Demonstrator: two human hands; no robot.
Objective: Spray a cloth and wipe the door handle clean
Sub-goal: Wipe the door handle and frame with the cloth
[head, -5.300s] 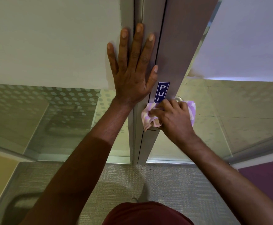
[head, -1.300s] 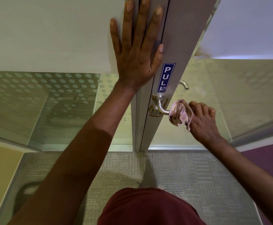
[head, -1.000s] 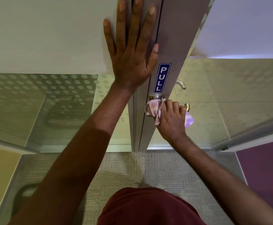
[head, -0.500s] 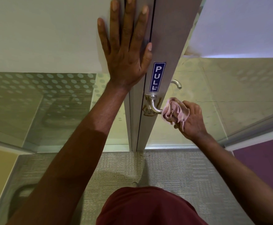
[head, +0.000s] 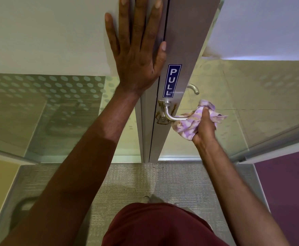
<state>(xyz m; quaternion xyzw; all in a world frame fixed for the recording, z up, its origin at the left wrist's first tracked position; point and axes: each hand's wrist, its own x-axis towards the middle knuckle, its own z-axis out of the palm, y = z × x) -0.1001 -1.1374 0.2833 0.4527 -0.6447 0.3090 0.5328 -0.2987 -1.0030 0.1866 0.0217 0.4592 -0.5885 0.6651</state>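
Slippage is presenting the main hazard at this stage. The right hand [head: 204,127] is gripping the bunched cloth [head: 189,124] with fingers curled round it, and the cloth is wrapping the free end of the door handle [head: 171,116], whose bend and base are showing bare beside the door edge [head: 180,41]. The left hand [head: 136,55] is lying flat with fingers spread and straight, holding nothing and pressing across the joint between the wall panel [head: 47,32] and the door edge above the PULL sign [head: 171,80]. If the right hand is bearing down while rubbing, the lever is likely to be turning and releasing the latch, so the door may be swinging against the bracing palm. Fingers of the left hand are spanning the gap at the door edge, so any sudden door movement is risking a pinch there. Loose cloth is hanging below the lever and may be snagging on it. Brown staining around the base plate [head: 160,112] is remaining exposed and is likely to be missed if wiping is staying at the lever end.
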